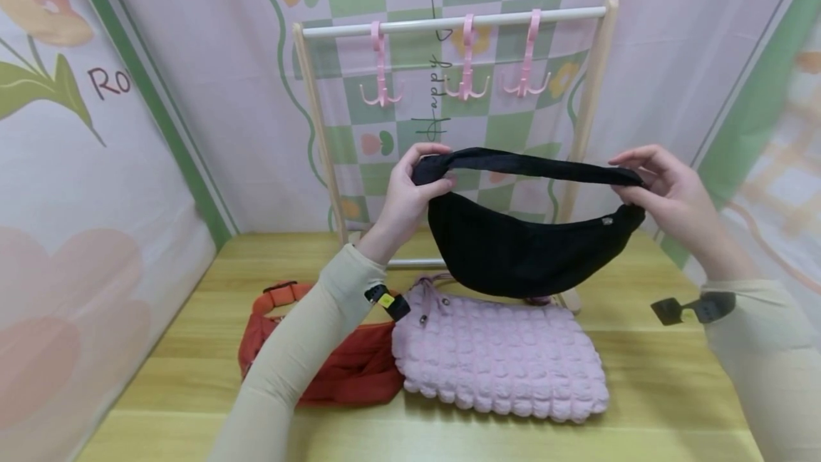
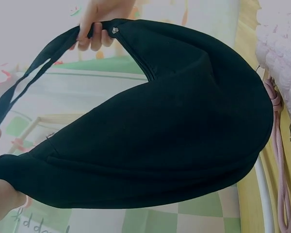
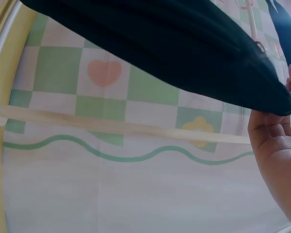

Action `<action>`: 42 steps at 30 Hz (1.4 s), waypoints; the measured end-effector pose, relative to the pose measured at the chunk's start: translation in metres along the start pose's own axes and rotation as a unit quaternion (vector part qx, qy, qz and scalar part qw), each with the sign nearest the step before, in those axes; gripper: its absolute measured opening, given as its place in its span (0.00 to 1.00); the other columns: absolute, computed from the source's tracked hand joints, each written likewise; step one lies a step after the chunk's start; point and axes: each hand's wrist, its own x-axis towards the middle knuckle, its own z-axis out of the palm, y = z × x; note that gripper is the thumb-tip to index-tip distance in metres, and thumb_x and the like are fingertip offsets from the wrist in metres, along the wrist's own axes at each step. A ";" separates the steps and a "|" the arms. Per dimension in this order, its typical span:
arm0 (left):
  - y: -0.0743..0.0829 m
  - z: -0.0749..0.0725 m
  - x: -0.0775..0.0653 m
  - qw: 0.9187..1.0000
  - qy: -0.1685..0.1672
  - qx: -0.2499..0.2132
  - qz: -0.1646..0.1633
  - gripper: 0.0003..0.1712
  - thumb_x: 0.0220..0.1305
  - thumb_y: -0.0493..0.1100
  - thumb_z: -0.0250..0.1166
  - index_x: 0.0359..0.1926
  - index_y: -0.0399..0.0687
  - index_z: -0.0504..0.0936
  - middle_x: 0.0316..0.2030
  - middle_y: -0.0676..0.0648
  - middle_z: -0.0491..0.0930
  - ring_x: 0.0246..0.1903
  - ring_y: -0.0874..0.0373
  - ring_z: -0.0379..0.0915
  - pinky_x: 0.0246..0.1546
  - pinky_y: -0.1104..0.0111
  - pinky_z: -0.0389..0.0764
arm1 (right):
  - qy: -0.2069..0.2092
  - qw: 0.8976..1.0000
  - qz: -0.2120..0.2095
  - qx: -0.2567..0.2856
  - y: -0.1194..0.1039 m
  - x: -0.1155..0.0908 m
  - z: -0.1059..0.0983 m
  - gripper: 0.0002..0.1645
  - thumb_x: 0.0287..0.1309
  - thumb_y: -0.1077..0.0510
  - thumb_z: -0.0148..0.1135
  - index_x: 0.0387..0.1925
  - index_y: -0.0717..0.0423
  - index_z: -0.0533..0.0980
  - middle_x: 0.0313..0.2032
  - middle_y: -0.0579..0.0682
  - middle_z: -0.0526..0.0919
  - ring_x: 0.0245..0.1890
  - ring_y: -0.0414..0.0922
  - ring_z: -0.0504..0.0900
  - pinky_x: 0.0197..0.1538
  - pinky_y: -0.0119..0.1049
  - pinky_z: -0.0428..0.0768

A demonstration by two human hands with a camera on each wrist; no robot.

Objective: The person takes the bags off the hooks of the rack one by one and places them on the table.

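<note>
A black crescent-shaped shoulder bag (image 1: 522,248) is held up in the air by both hands, its strap (image 1: 532,165) stretched across above the body. My left hand (image 1: 413,180) grips the strap's left end, thumb below and fingers above. At the other end, my right hand (image 1: 667,187) pinches the strap where it meets the bag's right corner. The left wrist view shows the bag's wide dark side (image 2: 174,121) and a small metal stud near the right hand (image 2: 99,29). In the right wrist view the bag's lower edge (image 3: 174,63) runs down to the right hand (image 3: 276,141).
Behind the bag stands a rack with a white rail (image 1: 423,24) and pink hooks (image 1: 467,66). On the wooden table (image 1: 654,376) lie a pink puffy bag (image 1: 500,362) and, left of it, a red-orange bag (image 1: 359,369) partly hidden by the left forearm.
</note>
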 end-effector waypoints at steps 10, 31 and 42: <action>-0.002 -0.003 -0.005 1.000 -0.003 0.027 0.002 0.27 0.54 0.17 0.56 0.54 0.38 0.73 0.52 0.40 0.70 0.46 0.56 0.72 0.41 0.71 0.77 | -0.005 0.999 -0.022 0.041 -0.001 -0.004 -0.004 0.25 0.56 0.83 0.45 0.53 0.65 0.70 0.45 0.48 0.80 0.34 0.37 0.80 0.38 0.21 0.78; -0.008 -0.009 -0.012 0.998 0.012 0.037 0.039 0.29 0.61 0.20 0.53 0.62 0.40 0.70 0.51 0.35 0.76 0.53 0.53 0.74 0.52 0.70 0.75 | -0.006 0.998 -0.018 0.057 0.005 -0.013 -0.005 0.27 0.58 0.83 0.39 0.57 0.66 0.67 0.50 0.51 0.76 0.41 0.38 0.81 0.46 0.22 0.78; -0.010 -0.012 -0.013 0.999 0.012 0.000 0.049 0.29 0.65 0.23 0.50 0.65 0.43 0.69 0.49 0.44 0.81 0.57 0.50 0.71 0.55 0.69 0.74 | 0.024 0.998 0.006 0.057 0.008 -0.020 -0.006 0.21 0.63 0.75 0.45 0.57 0.65 0.67 0.44 0.50 0.77 0.41 0.38 0.79 0.47 0.20 0.77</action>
